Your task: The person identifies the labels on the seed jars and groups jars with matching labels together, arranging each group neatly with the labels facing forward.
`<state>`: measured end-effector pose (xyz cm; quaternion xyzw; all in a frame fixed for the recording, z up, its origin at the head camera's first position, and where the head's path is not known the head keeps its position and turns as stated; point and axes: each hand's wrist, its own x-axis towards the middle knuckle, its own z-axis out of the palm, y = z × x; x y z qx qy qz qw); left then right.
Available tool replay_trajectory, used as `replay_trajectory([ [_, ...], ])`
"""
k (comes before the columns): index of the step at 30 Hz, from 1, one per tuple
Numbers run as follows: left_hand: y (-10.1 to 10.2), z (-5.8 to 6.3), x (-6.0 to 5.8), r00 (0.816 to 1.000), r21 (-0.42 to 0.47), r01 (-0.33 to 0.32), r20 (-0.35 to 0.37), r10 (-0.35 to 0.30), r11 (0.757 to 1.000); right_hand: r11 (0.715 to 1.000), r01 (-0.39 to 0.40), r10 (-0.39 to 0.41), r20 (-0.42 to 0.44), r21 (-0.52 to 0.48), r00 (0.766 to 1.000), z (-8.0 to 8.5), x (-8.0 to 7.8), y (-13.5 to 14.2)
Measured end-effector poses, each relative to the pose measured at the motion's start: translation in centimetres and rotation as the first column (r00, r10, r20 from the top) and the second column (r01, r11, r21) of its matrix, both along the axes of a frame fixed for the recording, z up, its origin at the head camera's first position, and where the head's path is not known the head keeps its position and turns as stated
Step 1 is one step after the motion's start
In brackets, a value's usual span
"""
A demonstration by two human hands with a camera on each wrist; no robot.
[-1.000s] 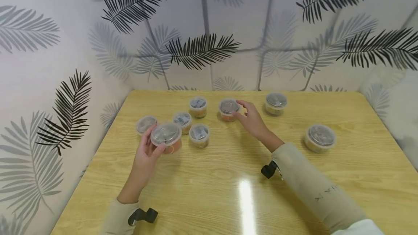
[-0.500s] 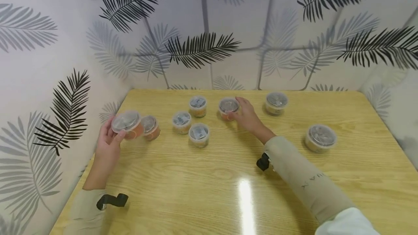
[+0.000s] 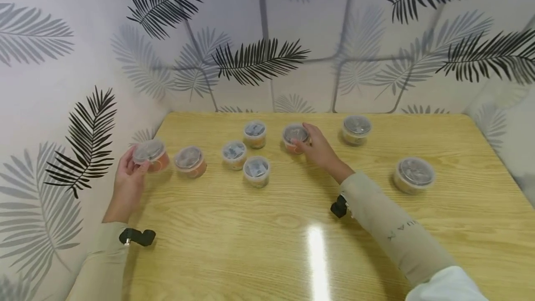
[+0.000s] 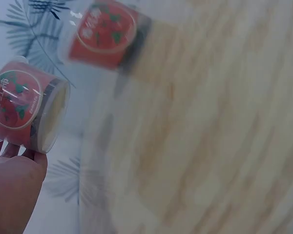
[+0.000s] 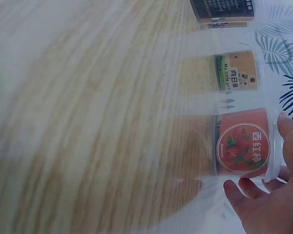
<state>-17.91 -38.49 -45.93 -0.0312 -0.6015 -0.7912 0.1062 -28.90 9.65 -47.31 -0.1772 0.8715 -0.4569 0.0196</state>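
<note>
- Firstly, a pale wall [image 3: 301, 17] printed with dark leaves.
- Below it, a wood-grain desk [image 3: 242, 231].
- Left hand [image 3: 127, 184], gripping a red tomato-labelled tub [image 3: 153, 154] at the desk's left side.
- Right hand [image 3: 322, 150], pinching a second tomato tub [image 3: 294, 136] near the desk's back edge.
- Smaller lidded tubs [image 3: 257, 171], three clustered between the hands.

Leaf-patterned wall [image 3: 301, 17] behind yellowish wood-grain table [image 3: 234, 236].
</note>
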Motion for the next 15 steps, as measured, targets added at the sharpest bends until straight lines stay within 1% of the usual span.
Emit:
replay_trajectory([
  [4,-0.8,-1.3,-0.7,0.995,-0.062,-0.040,0.092,0.045,0.997,1.000,-0.023,0.023,-0.009,-0.002,1.000,-0.1,0.4,0.2],
  [5,-1.0,-1.6,-0.9,0.993,-0.075,-0.037,0.111,0.045,0.996,1.000,-0.024,0.024,-0.009,0.002,1.000,-0.1,0.5,0.3],
  [7,-1.3,-2.2,-1.2,0.990,-0.054,-0.027,0.139,0.034,0.998,1.000,-0.028,0.028,-0.003,0.006,1.000,-0.1,0.7,0.3],
  [8,-1.4,-2.5,-1.3,0.989,-0.049,-0.019,0.145,0.026,0.999,0.999,-0.030,0.030,0.000,0.011,1.000,-0.1,0.7,0.4],
  [11,-1.6,-3.1,-1.6,0.992,0.028,0.010,0.125,-0.014,1.000,0.999,-0.030,0.030,0.015,0.014,0.999,-0.1,0.9,0.4],
  [13,-1.7,-3.3,-1.8,0.994,0.073,0.036,0.102,-0.043,0.997,0.999,-0.035,0.035,0.020,0.007,0.999,-0.1,1.1,0.4],
  [15,-1.8,-3.4,-1.9,0.994,0.095,0.044,0.100,-0.054,0.994,0.999,-0.043,0.043,0.025,-0.002,0.999,-0.2,1.3,0.4],
])
